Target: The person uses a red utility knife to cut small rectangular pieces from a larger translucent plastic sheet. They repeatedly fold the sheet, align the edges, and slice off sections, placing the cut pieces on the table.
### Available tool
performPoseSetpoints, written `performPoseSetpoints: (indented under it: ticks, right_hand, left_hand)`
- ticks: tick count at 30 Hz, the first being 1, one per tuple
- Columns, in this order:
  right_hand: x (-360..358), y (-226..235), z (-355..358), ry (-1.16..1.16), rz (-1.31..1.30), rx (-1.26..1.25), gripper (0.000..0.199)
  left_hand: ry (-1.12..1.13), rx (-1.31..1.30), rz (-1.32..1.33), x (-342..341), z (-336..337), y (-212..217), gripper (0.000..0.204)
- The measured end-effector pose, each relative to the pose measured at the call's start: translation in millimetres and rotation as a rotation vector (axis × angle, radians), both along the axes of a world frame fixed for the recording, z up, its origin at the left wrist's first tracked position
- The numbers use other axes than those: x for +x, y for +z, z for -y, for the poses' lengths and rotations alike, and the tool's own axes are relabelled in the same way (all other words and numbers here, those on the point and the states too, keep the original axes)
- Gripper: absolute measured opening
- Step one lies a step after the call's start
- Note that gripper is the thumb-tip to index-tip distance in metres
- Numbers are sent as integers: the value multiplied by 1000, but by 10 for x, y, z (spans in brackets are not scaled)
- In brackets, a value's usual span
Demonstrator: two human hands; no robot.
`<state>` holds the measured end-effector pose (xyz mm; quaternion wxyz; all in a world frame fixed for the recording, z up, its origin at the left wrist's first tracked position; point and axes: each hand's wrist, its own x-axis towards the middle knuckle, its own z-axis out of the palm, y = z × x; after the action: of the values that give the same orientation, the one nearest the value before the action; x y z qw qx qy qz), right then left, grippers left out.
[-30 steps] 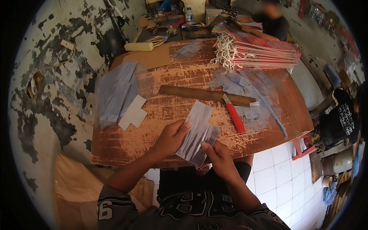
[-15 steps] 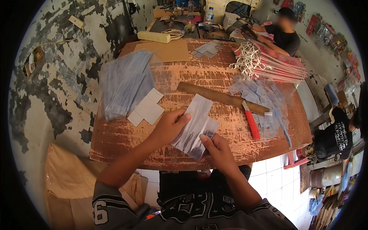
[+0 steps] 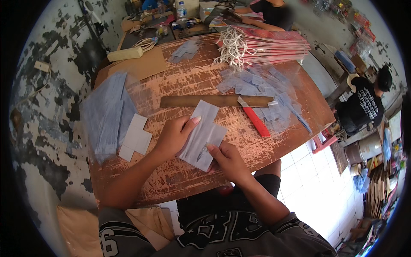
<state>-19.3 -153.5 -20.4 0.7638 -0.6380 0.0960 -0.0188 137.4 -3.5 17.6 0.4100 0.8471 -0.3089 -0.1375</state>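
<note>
Between my two hands is a stack of clear plastic sheet pieces (image 3: 200,128), cut to a stepped outline and held above the table. My left hand (image 3: 176,136) pinches its left edge, thumb on top. My right hand (image 3: 229,159) grips the lower right edge, its thumb also on top. Left of my left hand lies a pale card template (image 3: 136,138) of similar stepped shape. Beyond the held pieces lies a flat brown ruler (image 3: 184,101), with a red-handled cutter knife (image 3: 256,121) partly over its right end.
Large clear plastic sheets (image 3: 107,113) lie on the table's left. Small plastic offcuts (image 3: 252,83) spread at the right, below red items with white cords (image 3: 265,49). Brown board (image 3: 147,64) and a cream block (image 3: 125,54) lie far left. Two people (image 3: 361,100) sit nearby.
My view has swung rightward, so the table's things appear farther left. Both hands keep hold of the plastic pieces, and the sheen on them has shifted.
</note>
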Motion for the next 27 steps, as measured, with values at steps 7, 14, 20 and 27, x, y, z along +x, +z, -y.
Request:
performPoseSetpoints:
  ticks: [7,14,20,27]
  right_hand:
    - [101,-35,110,57,-97,-42,41]
    - [149,-4,167,151,-155,-6,38]
    - [172,7,242,175,-181,40,32]
    - [55,4,534,99,-67,-139,24]
  left_hand:
    - [18,-71,131,128,63,-382,54]
    - [82,52,236,51,60,-307,55]
    - [154,129,271,47,-13,-368,54]
    - [192,160,474,17,-18,-509,51]
